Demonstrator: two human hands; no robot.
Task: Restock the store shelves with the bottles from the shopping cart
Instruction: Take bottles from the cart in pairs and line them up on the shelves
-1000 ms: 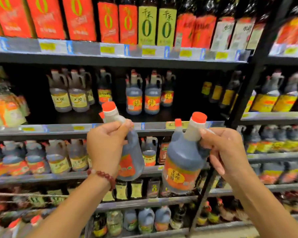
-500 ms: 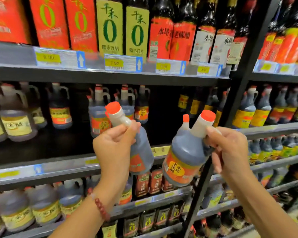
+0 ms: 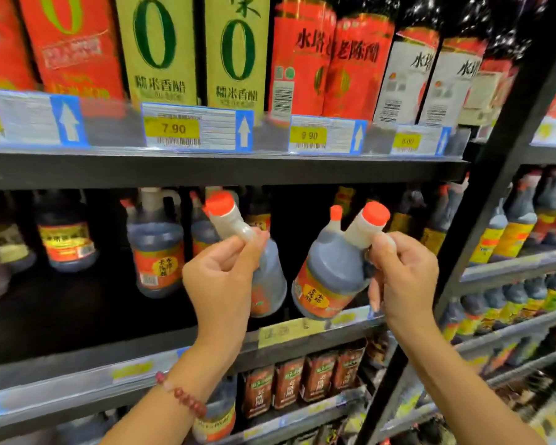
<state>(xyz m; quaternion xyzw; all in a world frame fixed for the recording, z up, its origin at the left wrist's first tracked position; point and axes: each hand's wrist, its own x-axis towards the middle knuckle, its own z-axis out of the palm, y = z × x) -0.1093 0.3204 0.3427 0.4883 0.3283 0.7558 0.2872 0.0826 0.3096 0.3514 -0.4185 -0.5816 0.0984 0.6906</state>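
Note:
My left hand [image 3: 220, 277] grips a dark vinegar jug [image 3: 267, 277] by its handle and neck; the jug has a red cap and tilts left. In my right hand [image 3: 405, 277] a second dark jug [image 3: 331, 274] with a red cap and an orange label is held by its handle, tilted right. Both jugs hang in front of the dark middle shelf [image 3: 77, 316], just above its front edge. Matching jugs [image 3: 156, 248] stand further back on that shelf.
The upper shelf [image 3: 206, 168] with price tags sits close overhead, carrying tall red and yellow-green boxed bottles. A black upright post [image 3: 482, 220] runs just right of my right hand. More bottles fill the shelves to the right and below.
Both hands have carried the jugs up and closer to the middle shelf, and the view has moved in toward the shelves. The grips are unchanged.

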